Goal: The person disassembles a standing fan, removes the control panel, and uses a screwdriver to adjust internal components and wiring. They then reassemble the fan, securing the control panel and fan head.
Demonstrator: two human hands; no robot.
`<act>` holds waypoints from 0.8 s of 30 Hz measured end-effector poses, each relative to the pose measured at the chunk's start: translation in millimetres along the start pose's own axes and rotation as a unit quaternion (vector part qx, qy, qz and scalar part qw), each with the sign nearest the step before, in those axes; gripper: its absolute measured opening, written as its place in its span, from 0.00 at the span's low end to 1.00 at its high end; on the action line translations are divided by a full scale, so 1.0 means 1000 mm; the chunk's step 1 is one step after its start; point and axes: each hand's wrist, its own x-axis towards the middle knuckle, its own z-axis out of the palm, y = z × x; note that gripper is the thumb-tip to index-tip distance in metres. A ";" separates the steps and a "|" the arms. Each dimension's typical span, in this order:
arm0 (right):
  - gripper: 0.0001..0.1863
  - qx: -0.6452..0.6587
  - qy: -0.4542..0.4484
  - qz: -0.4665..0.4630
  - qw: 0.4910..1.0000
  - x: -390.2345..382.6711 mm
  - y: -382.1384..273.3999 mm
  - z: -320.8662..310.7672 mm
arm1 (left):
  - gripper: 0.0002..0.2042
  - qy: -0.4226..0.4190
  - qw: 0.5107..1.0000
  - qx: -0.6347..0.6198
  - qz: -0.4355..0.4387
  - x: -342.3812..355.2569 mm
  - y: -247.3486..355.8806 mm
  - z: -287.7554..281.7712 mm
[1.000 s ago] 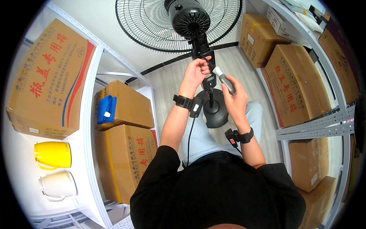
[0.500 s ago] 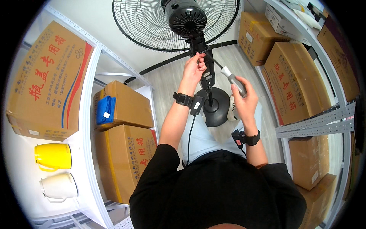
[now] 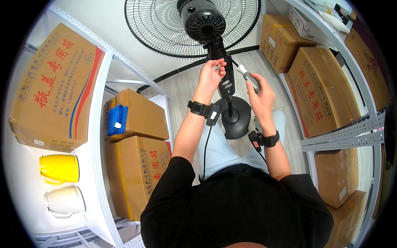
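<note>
Grey and white, the screwdriver [image 3: 252,83] rests in the fingers of my right hand [image 3: 263,96], between twelve and one o'clock from my black shirt [image 3: 235,202], aimed between ten and eleven. Compared with half a second ago, it sits nearer the black fan post [image 3: 227,86] — whether its tip touches, I cannot tell. My left hand [image 3: 210,77], just shy of twelve, curls beside the post, small shiny metal pieces [image 3: 217,67] now plainer in its fingers. I judge tool and pieces better gathered for work below the fan head [image 3: 204,25].
</note>
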 end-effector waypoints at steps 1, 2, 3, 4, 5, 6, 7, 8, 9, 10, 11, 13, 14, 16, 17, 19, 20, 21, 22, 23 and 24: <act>0.14 -0.003 -0.005 -0.002 1.000 0.000 -0.002 0.002 | 0.14 0.000 1.000 0.005 0.002 0.001 0.000 -0.001; 0.14 0.001 -0.001 -0.008 1.000 0.001 -0.003 0.004 | 0.13 0.001 1.000 0.006 0.002 0.001 0.000 -0.002; 0.14 0.005 0.003 -0.015 1.000 0.001 -0.002 0.005 | 0.13 0.002 1.000 0.006 0.001 0.002 -0.001 -0.002; 0.14 0.008 0.007 -0.021 1.000 0.002 -0.001 0.007 | 0.13 0.002 1.000 0.007 0.001 0.003 -0.001 -0.002; 0.15 -0.004 0.017 -0.045 0.999 0.003 0.003 0.009 | 0.12 0.006 1.000 0.000 -0.002 0.003 -0.002 -0.001; 0.15 -0.018 0.026 -0.069 0.997 0.004 0.008 0.010 | 0.11 0.010 1.000 -0.008 -0.006 0.003 -0.004 0.000; 0.15 -0.032 0.036 -0.092 0.995 0.004 0.011 0.011 | 0.09 0.014 1.000 -0.015 -0.010 0.003 -0.006 0.001; 0.15 -0.008 0.027 -0.061 0.998 0.003 0.014 0.012 | 0.09 0.013 1.000 -0.013 -0.011 0.002 -0.008 0.002; 0.14 0.018 0.017 -0.031 0.999 0.002 0.011 0.013 | 0.09 0.012 1.000 -0.010 -0.012 0.002 -0.009 0.001; 0.14 0.043 0.007 0.000 0.999 0.001 0.006 0.013 | 0.09 0.012 1.000 -0.008 -0.012 0.003 -0.009 0.001; 0.14 0.084 -0.011 0.072 0.994 0.001 0.001 0.012 | 0.09 0.010 1.000 -0.006 -0.010 0.003 -0.010 0.001; 0.13 0.166 -0.049 0.218 0.961 0.003 -0.024 0.003 | 0.09 0.010 1.000 -0.001 -0.008 0.002 -0.013 -0.001; 0.14 0.110 -0.035 0.149 0.982 0.001 -0.014 0.008 | 0.10 0.005 1.000 0.005 -0.010 0.001 -0.014 -0.002; 0.16 -0.005 0.002 0.004 1.000 0.004 0.007 0.014 | 0.11 -0.014 1.000 0.018 -0.014 0.005 -0.014 0.004; 0.16 -0.030 0.019 -0.052 0.998 0.006 0.011 0.014 | 0.11 -0.016 1.000 0.024 -0.012 0.006 -0.014 0.006; 0.16 -0.079 0.051 -0.161 0.983 0.005 0.008 0.015 | 0.11 -0.019 0.999 0.034 -0.010 0.005 -0.015 0.007; 0.16 -0.077 0.051 -0.152 0.984 0.005 0.006 0.014 | 0.11 -0.024 0.999 0.036 -0.009 0.005 -0.014 0.008; 0.16 -0.056 0.027 -0.113 0.992 0.006 0.002 0.011 | 0.11 -0.027 0.999 0.037 -0.010 0.006 -0.014 0.006; 0.15 -0.034 0.003 -0.073 0.997 0.008 -0.001 0.008 | 0.11 -0.030 0.999 0.038 -0.011 0.006 -0.015 0.004; 0.15 -0.012 -0.021 -0.033 0.999 0.008 -0.003 0.006 | 0.11 -0.028 0.999 0.040 -0.011 0.005 -0.016 0.002; 0.15 -0.006 -0.025 -0.017 1.000 0.009 -0.002 0.005 | 0.12 -0.029 0.999 0.041 -0.010 0.005 -0.016 0.004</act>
